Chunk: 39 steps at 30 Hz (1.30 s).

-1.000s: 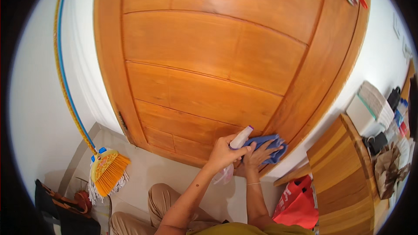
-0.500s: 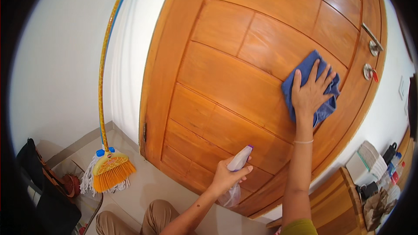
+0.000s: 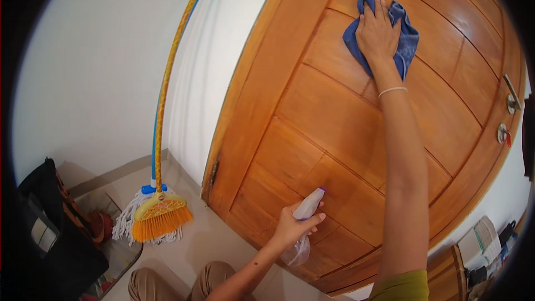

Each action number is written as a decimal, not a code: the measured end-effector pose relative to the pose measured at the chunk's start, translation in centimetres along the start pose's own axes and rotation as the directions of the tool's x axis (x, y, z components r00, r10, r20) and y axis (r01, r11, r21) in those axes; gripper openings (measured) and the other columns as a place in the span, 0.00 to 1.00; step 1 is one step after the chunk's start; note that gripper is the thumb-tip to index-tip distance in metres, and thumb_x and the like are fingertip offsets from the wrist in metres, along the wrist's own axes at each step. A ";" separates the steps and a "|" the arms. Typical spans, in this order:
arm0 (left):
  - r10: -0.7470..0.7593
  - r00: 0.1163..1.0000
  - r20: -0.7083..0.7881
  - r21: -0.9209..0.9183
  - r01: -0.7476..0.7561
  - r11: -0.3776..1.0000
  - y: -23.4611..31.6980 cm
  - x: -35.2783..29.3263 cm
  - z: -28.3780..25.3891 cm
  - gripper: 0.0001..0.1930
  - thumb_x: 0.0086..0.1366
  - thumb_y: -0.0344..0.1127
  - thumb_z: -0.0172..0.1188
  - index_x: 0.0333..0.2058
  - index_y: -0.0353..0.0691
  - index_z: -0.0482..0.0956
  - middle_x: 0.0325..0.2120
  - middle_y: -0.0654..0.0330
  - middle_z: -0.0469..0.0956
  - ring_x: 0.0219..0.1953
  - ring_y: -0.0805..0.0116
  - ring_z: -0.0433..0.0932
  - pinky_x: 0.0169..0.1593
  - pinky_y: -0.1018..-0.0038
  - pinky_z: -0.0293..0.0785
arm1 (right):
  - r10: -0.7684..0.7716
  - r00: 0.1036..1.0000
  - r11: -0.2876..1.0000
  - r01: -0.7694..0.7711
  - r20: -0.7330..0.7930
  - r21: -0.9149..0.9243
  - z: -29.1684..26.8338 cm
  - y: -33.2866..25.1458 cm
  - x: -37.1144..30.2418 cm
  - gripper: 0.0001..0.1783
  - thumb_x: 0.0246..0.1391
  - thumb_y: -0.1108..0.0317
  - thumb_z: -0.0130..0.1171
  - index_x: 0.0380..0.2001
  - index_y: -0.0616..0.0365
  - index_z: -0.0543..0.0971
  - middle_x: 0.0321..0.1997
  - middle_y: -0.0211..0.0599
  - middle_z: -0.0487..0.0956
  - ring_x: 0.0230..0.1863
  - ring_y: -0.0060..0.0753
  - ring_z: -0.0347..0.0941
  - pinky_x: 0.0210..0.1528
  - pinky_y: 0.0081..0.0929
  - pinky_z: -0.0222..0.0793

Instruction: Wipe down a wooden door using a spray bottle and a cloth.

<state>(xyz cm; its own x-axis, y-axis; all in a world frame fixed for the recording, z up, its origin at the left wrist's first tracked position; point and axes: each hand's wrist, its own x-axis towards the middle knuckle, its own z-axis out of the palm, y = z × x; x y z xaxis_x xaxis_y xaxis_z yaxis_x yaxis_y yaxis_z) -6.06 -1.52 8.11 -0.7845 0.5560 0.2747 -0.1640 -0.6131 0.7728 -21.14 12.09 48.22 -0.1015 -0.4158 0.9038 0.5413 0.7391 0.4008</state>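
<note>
My right hand (image 3: 379, 34) presses a blue cloth (image 3: 408, 39) flat against the upper part of a wooden panel door (image 3: 334, 97). Its fingers lie close together over the fabric, and the cloth bunches up around them. Lower down, my left hand (image 3: 291, 227) is wrapped around a spray bottle (image 3: 298, 252) with a white and purple head and a clear body. The bottle stands upright in front of the door's lower panels, its nozzle toward the door. Part of the bottle is hidden behind my fingers.
A yellow broom (image 3: 161, 220) and a white string mop (image 3: 125, 223) lean in the corner at left. Beside them sits a black bag (image 3: 69, 256). The door has a metal handle (image 3: 511, 95) and a lock with a red key (image 3: 504, 135). A wooden cabinet (image 3: 448, 273) holding items stands lower right.
My right hand has slid the cloth up and left across the door, its fingers drawn closer together. The view has turned somewhat. My left hand still holds the spray bottle in about the same place.
</note>
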 end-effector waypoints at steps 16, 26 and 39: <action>0.135 0.920 -0.368 -0.116 -0.189 0.975 2.1 1.1 -11.1 0.19 0.59 0.35 0.71 0.48 0.35 0.80 0.30 0.65 0.81 0.21 0.79 0.76 0.23 0.81 0.71 | -0.161 0.960 0.966 0.107 0.228 0.235 -1.7 -19.8 -11.2 0.51 0.54 0.29 0.51 0.69 0.55 0.64 0.78 0.45 0.51 0.80 0.51 0.34 0.73 0.64 0.40; 0.178 0.803 -0.569 -0.126 -0.299 0.946 2.4 1.4 -15.2 0.20 0.60 0.33 0.69 0.49 0.34 0.79 0.27 0.63 0.79 0.21 0.75 0.77 0.23 0.78 0.71 | -0.340 0.886 0.904 0.215 0.317 0.369 -3.3 -25.3 -23.3 0.47 0.52 0.33 0.56 0.66 0.56 0.69 0.79 0.46 0.46 0.79 0.54 0.33 0.74 0.66 0.29; 0.187 0.805 -0.564 -0.035 -0.250 0.968 0.7 2.0 -18.2 0.22 0.59 0.29 0.69 0.52 0.29 0.76 0.34 0.59 0.80 0.24 0.72 0.78 0.26 0.75 0.73 | -0.639 0.674 0.758 0.471 0.371 0.451 -5.1 -33.3 -38.3 0.40 0.60 0.40 0.49 0.64 0.60 0.70 0.78 0.53 0.47 0.79 0.55 0.39 0.75 0.61 0.27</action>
<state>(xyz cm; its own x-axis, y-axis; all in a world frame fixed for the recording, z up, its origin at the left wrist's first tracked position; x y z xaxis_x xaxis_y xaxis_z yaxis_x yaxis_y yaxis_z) -18.67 -11.05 -1.21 -0.9989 0.0164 0.0432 0.0161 -0.7520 0.6590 -31.01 0.72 -0.52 -0.7238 -0.5560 0.4085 -0.0140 0.6039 0.7970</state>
